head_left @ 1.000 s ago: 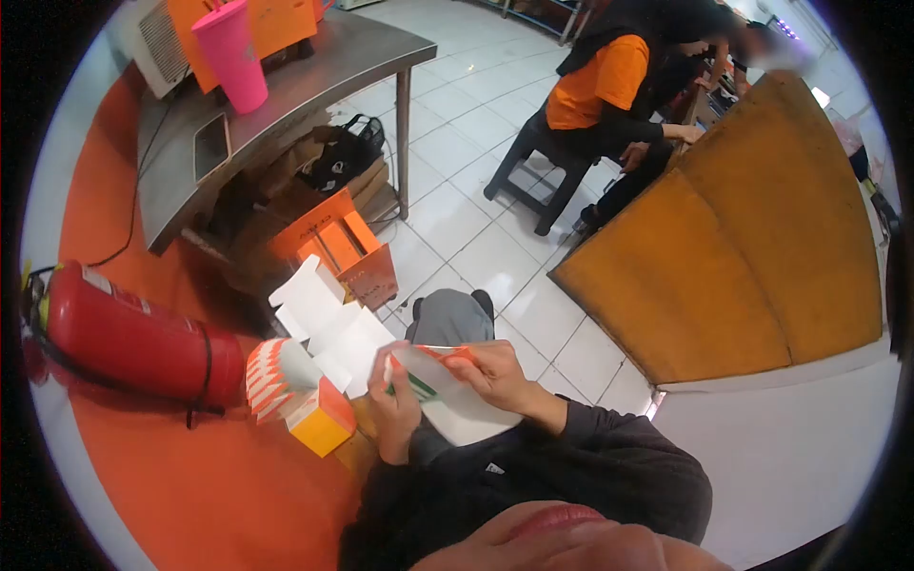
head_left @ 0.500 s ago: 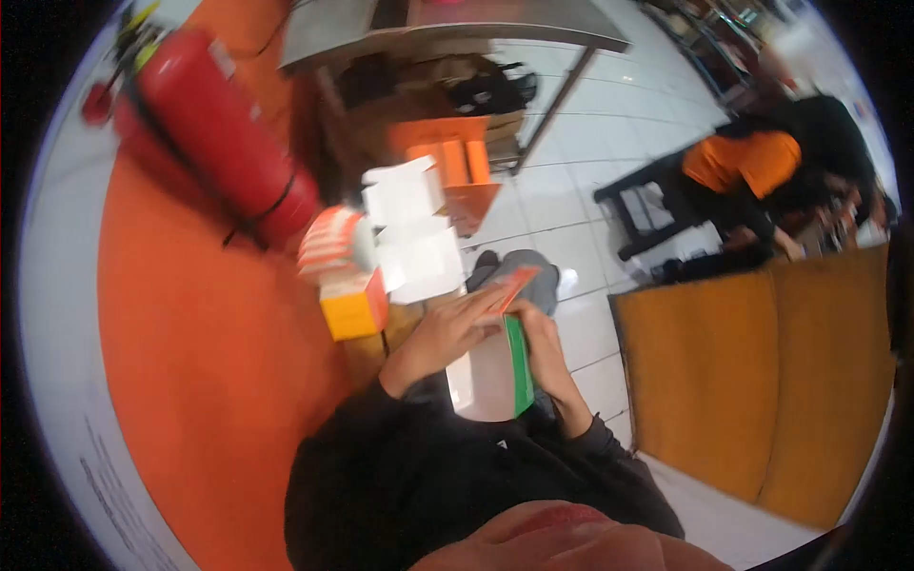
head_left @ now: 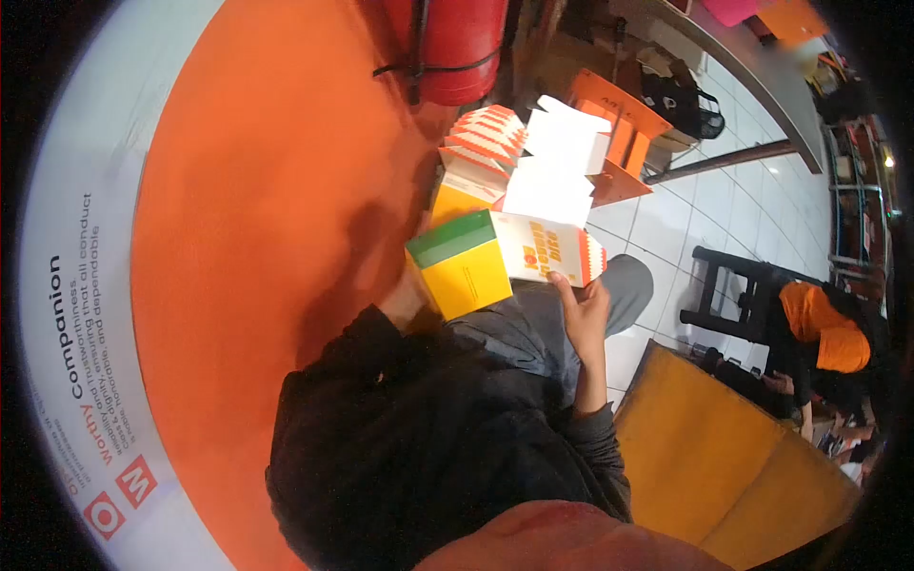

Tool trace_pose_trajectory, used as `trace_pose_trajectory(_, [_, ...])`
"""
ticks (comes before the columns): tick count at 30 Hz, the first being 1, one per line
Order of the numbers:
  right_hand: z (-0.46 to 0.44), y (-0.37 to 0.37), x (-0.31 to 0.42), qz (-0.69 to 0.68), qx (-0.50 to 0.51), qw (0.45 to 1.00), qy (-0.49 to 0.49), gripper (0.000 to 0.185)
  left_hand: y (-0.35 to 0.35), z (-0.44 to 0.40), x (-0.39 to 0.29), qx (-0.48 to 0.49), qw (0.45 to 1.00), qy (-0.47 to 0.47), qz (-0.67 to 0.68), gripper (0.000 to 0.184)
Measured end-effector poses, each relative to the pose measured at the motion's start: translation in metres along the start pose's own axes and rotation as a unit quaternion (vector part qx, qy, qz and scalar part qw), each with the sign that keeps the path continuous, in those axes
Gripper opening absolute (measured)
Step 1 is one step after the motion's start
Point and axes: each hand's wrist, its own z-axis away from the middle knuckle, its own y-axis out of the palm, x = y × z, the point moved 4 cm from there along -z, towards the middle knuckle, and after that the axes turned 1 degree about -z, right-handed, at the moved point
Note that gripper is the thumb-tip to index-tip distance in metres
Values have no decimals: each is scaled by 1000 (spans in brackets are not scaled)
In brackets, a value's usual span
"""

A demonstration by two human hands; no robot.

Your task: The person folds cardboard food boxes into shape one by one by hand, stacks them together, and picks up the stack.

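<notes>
A paper food box (head_left: 462, 266) with yellow and green sides and a white printed panel with a red zigzag edge is in front of my body, tilted above my lap. My right hand (head_left: 586, 309) pinches the printed end, thumb on top. At the other end, my left hand (head_left: 405, 297) supports the yellow part from behind, its fingers mostly hidden. Just beyond lie nested red-and-white striped cartons (head_left: 484, 143) and an opened white carton blank (head_left: 557, 157). Another yellow carton (head_left: 457, 203) shows partly behind the held box.
An orange wall (head_left: 257, 238) runs along my left, with a red fire extinguisher (head_left: 462, 48) ahead. An orange crate-like object (head_left: 624, 133) stands under a metal table (head_left: 752, 57). To the right are a brown padded panel (head_left: 714, 447), a black stool (head_left: 728, 295) and a person in black and orange (head_left: 824, 328).
My view has swung left. The box has turned so its yellow and green sides face me, and my hands have moved apart to opposite ends of it.
</notes>
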Motion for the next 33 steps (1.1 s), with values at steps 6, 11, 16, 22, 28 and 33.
trace_pose_trajectory(6, [-43, 61, 50, 297, 36, 928, -222, 25, -81, 5, 9, -106, 986, 12, -131, 61])
trace_pose_trajectory(11, [-84, 113, 51, 373, 39, 874, -308, 30, -42, -20, 9, -150, 814, 258, -498, 83])
trace_pose_trajectory(16, [-115, 93, 20, 127, 23, 975, -183, 28, -5, -51, 10, -68, 673, 275, -684, 82])
trace_pose_trajectory(22, [-148, 4, -103, 343, -281, 894, -59, 38, 4, -82, 22, -73, 638, 155, -750, 87])
trace_pose_trajectory(28, [-151, -16, -161, 167, -294, 939, 72, 49, 4, -78, 18, -64, 647, 217, -728, 78])
trace_pose_trajectory(33, [-111, -39, -83, 35, -334, 941, 42, 34, 5, -48, 15, -56, 646, 355, -673, 67])
